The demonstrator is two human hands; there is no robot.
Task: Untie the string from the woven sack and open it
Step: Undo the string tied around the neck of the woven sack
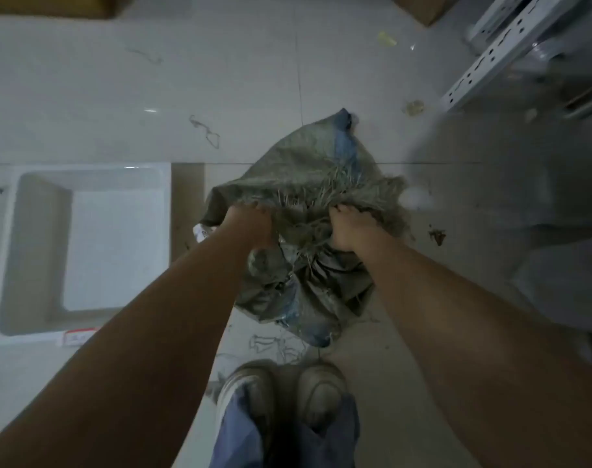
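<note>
Looking down at the feed: the woven sack (308, 204) sits crumpled on the tile floor (85, 96) in the middle of the frame, just above my shoes (284, 393). My left hand (250, 224) and right hand (348, 228) are both clamped on its frayed mouth, one on each side. A loose bit of string (205, 130) lies on the floor upper left of the sack, and a white tub (85, 173) sits at the left edge.

Head view, steeply downward, close above floor (119, 96)
</note>
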